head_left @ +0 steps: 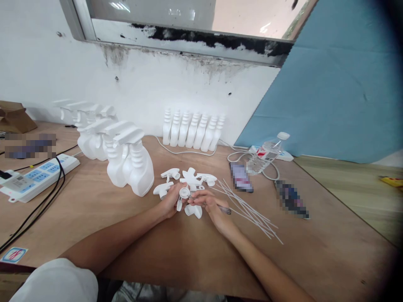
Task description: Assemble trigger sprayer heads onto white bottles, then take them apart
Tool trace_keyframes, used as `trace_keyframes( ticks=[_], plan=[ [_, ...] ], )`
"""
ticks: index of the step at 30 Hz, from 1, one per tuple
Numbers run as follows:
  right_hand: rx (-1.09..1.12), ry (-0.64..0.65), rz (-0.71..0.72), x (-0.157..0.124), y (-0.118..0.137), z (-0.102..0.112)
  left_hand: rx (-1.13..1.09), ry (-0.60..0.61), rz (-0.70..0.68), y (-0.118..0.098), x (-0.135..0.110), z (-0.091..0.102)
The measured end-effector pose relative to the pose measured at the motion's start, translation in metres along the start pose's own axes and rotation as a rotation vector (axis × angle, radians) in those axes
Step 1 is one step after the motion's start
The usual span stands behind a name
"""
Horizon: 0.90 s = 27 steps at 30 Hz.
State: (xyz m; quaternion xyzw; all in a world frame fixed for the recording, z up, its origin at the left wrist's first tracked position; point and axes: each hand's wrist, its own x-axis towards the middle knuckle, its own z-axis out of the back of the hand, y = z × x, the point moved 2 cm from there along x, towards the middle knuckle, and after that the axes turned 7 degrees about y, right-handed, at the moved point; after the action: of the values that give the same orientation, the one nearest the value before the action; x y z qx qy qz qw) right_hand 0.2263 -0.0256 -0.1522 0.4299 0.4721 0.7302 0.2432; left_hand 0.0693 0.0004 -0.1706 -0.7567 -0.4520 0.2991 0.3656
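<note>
White trigger-sprayer head (184, 193) at lower centre is grasped by the left hand (171, 199); a tool (225, 210), clasped in the right hand (209, 203), is pointed leftward at its round end.

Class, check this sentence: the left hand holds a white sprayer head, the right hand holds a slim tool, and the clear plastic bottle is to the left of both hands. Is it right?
Not quite; one side is wrong. The left hand holds a white sprayer head, the right hand holds a slim tool, but the head view shows the clear plastic bottle to the right of both hands.
</note>
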Motion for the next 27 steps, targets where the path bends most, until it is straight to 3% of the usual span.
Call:
trace_keyframes(
  ticks=[6, 10, 15, 22, 24, 27],
  plan=[
    [-0.615, 0.222, 0.355, 0.003, 0.014, -0.003, -0.034, -0.042, -0.003, -0.001, -0.003, -0.002],
    [-0.716, 0.267, 0.453, 0.004, 0.013, -0.003, -0.032, -0.055, 0.021, 0.003, 0.0, 0.002],
    [-0.553, 0.127, 0.358, -0.001, 0.018, 0.005, 0.032, 0.012, 0.021, 0.007, 0.001, 0.005],
    [-0.33, -0.313, -0.005, 0.0, 0.016, 0.038, 0.047, 0.074, -0.012, 0.001, 0.0, 0.0],
    [-0.262, -0.351, -0.087, 0.001, 0.011, 0.044, 0.044, 0.081, -0.013, 0.001, -0.001, 0.0],
    [-0.187, -0.295, -0.171, 0.004, 0.002, 0.048, 0.033, 0.076, -0.008, 0.0, -0.001, -0.001]
  ],
)
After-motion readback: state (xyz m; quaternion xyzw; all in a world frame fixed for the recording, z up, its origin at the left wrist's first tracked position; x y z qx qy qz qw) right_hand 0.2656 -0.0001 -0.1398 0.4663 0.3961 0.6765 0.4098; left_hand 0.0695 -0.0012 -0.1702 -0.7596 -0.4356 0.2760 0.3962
